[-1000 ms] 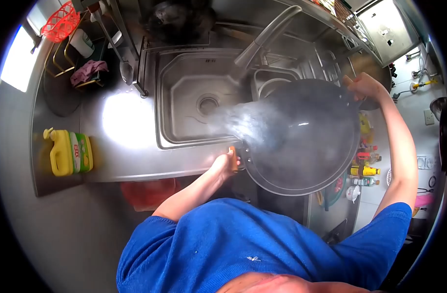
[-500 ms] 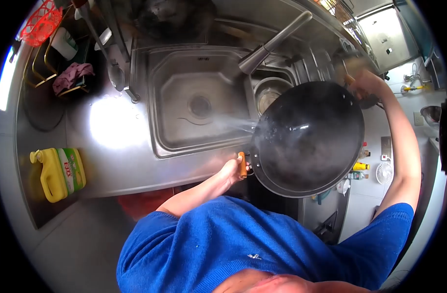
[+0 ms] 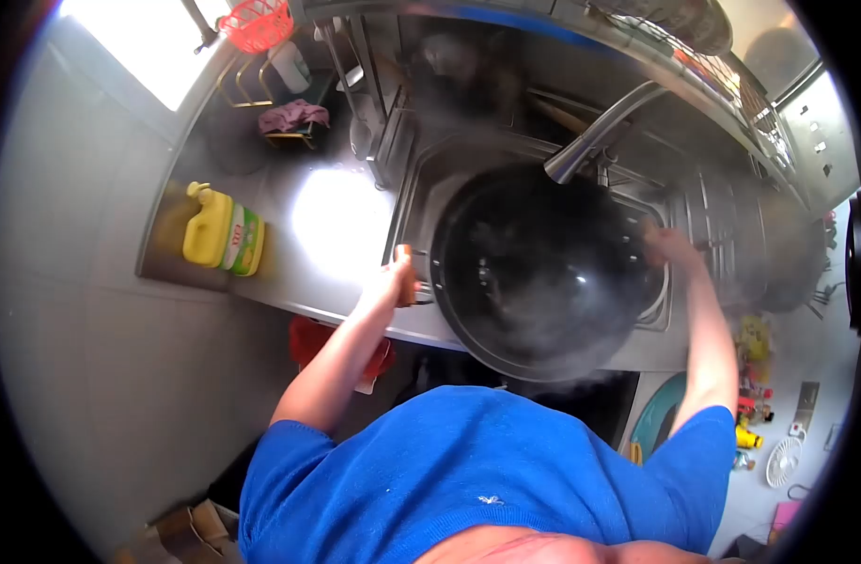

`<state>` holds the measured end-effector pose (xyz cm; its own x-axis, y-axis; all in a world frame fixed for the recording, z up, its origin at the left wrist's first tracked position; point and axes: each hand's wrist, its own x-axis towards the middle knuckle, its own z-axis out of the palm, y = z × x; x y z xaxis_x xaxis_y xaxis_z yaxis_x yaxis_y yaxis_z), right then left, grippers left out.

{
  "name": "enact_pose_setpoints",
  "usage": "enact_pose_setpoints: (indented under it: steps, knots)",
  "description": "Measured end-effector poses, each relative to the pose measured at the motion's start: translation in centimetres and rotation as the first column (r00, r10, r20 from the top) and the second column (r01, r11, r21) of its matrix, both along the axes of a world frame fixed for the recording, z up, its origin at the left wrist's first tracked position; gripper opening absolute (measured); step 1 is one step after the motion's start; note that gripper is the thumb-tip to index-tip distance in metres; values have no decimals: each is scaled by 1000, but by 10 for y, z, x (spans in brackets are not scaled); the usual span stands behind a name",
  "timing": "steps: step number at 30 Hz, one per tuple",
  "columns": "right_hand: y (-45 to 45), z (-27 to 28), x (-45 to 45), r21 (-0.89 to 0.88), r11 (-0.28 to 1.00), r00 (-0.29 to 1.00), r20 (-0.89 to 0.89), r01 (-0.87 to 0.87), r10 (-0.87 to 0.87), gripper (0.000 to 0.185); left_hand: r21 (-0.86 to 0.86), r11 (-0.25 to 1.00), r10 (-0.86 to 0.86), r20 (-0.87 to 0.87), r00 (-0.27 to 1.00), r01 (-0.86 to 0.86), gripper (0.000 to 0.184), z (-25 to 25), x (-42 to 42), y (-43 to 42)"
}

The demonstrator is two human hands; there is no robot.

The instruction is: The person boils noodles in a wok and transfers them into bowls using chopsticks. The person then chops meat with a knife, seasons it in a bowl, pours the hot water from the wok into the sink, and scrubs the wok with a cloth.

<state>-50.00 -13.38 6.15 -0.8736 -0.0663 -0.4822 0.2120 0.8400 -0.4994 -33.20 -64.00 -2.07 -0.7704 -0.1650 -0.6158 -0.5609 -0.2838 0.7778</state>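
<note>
A large black wok (image 3: 543, 273) hangs over the sink (image 3: 421, 197) and reaches past the counter's front edge. My left hand (image 3: 394, 285) is wrapped round the wooden side handle at its left. At the opposite side my right hand (image 3: 673, 246) grips the other handle, which my fingers mostly hide. The metal faucet (image 3: 590, 141) points down at the wok's back rim. Small bright spots, perhaps water drops, show on the dark inside. Steam or fogging blurs the view around the wok.
A yellow jug (image 3: 226, 230) stands on the counter at the left. Behind it are a purple cloth (image 3: 294, 116), a white bottle (image 3: 289, 66) and a red basket (image 3: 258, 24). A red bin (image 3: 308, 343) is under the counter edge. A small white fan (image 3: 784, 462) is at the right.
The wok has gone from tilted, with water pouring off its left rim into the sink, to more level over the sink. Both hands kept hold; my right hand came lower. The view shifted.
</note>
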Motion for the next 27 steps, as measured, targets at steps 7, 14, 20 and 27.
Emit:
enact_pose_setpoints:
  steps: [7, 14, 20, 27]
  knots:
    - [-90, -106, -68, -174, 981, 996, 16, -82, 86, 57, -192, 973, 107, -129, 986, -131, 23, 69, 18, -32]
    - [-114, -119, -79, 53, 971, 946, -218, -234, 240, 56, -302, 947, 64, -153, 986, -109, 10, 113, 29, 4]
    - [-34, -89, -107, 355, 934, 561, -769, -24, 307, 17, -414, 896, 104, -154, 983, -160, 14, 119, 19, 28]
    - [-35, -112, -99, 393, 914, 798, -517, -100, 310, 31, -443, 871, 127, -216, 968, -213, 14, 135, 9, 60]
